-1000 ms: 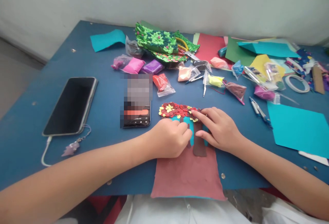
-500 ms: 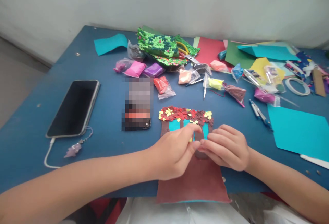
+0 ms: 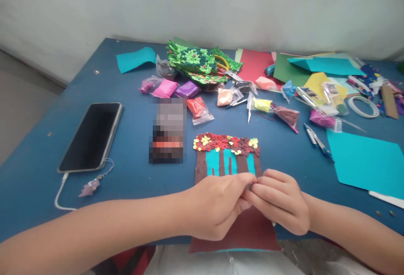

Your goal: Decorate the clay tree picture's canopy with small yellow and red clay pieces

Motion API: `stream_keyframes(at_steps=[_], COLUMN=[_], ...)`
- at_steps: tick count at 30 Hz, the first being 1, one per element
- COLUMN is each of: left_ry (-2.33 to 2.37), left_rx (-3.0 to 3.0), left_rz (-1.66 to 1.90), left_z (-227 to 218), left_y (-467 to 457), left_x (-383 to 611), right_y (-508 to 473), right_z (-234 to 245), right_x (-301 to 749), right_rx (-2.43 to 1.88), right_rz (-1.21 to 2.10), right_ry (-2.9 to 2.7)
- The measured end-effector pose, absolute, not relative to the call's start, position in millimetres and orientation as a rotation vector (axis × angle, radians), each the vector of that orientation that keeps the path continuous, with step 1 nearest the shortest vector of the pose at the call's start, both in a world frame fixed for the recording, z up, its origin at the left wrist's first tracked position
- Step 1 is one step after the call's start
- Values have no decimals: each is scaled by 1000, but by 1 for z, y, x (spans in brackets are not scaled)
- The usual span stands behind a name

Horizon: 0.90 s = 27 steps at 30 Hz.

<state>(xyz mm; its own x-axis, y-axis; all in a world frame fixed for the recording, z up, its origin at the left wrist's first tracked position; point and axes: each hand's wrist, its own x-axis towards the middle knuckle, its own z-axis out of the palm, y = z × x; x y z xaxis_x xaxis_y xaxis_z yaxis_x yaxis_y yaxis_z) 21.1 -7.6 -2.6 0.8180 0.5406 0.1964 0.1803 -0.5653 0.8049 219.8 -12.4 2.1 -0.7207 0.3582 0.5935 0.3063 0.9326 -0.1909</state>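
A clay picture (image 3: pixel 225 157) lies on the blue table (image 3: pixel 132 140) right in front of me: brown trunks on turquoise card, topped with red and yellow flower dots, a brown-red ground below. My left hand (image 3: pixel 217 205) and my right hand (image 3: pixel 279 201) meet over its lower part. Both have fingers curled and pinched together, fingertips touching each other around a small bit I cannot make out.
A dark phone (image 3: pixel 91 136) on a white cable lies at the left, a second phone (image 3: pixel 167 134) beside the picture. Several clay bags (image 3: pixel 197 108), a green clay piece (image 3: pixel 192 58), coloured paper sheets (image 3: pixel 366 161), a pen (image 3: pixel 317 140) and a tape ring (image 3: pixel 362 106) crowd the back and right.
Both hands drew back toward me from the top of the picture and came together in a pinch. The treetop and trunks now show uncovered.
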Motion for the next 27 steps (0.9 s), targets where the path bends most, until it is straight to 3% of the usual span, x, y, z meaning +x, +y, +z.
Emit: stream_keyframes(at_steps=[10, 20, 27], left_ry=[633, 618, 348], left_rx=[2054, 2221, 2892], left_rz=[659, 838, 877], left_z=[2, 2, -7], left_y=[0, 4, 0], left_x=[20, 21, 24], right_y=[-7, -4, 8], right_z=[0, 19, 15], right_x=[230, 230, 238], right_rx=[-517, -664, -760], right_rz=[-80, 193, -167], right_ry=[-2421, -2373, -2388])
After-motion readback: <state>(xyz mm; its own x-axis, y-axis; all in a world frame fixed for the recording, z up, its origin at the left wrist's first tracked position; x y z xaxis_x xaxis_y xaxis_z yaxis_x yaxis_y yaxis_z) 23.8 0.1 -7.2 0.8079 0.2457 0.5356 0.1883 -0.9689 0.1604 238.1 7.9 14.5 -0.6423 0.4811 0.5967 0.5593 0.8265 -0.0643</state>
